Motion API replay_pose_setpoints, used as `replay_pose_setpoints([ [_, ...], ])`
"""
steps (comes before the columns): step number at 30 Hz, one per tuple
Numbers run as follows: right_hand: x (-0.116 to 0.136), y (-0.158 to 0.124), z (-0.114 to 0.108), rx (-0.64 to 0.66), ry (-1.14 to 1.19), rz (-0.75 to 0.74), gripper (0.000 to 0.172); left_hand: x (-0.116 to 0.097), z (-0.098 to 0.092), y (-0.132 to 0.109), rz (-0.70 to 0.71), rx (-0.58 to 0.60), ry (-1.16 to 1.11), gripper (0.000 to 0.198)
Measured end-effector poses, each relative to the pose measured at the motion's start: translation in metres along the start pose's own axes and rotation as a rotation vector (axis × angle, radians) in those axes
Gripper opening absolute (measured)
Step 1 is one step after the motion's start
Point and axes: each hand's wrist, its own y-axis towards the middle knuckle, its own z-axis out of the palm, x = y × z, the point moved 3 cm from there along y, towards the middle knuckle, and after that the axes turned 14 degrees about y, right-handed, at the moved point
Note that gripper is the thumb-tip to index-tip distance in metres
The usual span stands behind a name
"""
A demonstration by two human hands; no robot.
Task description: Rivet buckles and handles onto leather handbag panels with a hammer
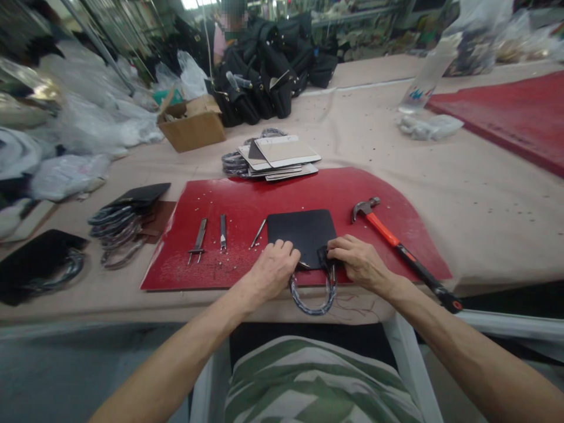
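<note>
A black leather panel (pixel 304 232) lies flat on a red cutting mat (pixel 247 202) in front of me. A wrapped loop handle (pixel 311 305) hangs from its near edge over the table's front. My left hand (pixel 275 267) is closed on the left end of the handle where it meets the panel. On the right end, my right hand (pixel 356 258) pinches the handle's black tab. An orange-handled hammer (pixel 396 244) lies just right of my right hand. Three thin metal tools (pixel 222 232) lie on the mat to the left.
A stack of stiff panels (pixel 279 155) sits behind the mat. More handles and black pieces (pixel 121 226) are piled at left. A cardboard box (pixel 194 123), black bags (pixel 268 64) and a person are at the back. A second red mat (pixel 511 111) lies far right.
</note>
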Motion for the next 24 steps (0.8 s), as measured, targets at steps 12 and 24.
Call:
replay_pose_setpoints([
  [12,0.003,-0.007,0.005,-0.014,-0.056,-0.079,0.036,0.022,0.028,-0.030,0.178,-0.414,-0.222,0.034],
  [24,-0.002,-0.001,0.000,-0.111,0.101,-0.074,0.015,0.022,0.017,-0.036,-0.100,-0.320,-0.344,0.035],
])
